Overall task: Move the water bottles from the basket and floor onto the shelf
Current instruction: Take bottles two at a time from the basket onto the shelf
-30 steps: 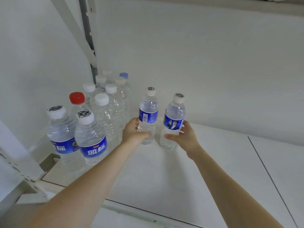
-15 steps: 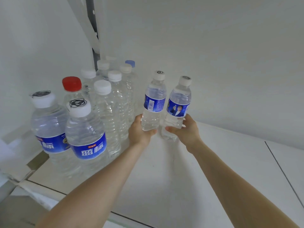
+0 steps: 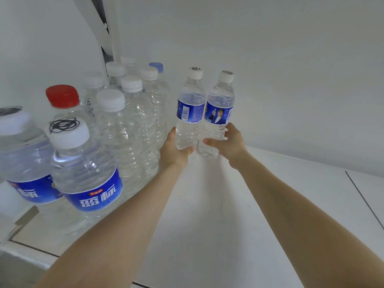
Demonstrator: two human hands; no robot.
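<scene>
Two small water bottles gripped side by side at the white shelf [image 3: 207, 225].
Both arms reach straight out. The left hand [image 3: 174, 148] curls round the barcode-label bottle [image 3: 190, 113], and the right hand [image 3: 230, 142] clasps the portrait-label bottle [image 3: 218, 113]. The two bottles are upright, touching, well right of the red-capped bottle [image 3: 62, 96]. I can't tell if their bases rest down.

A plain white wall [image 3: 270, 59] meets a dark upright post [image 3: 106, 51] at left.
</scene>
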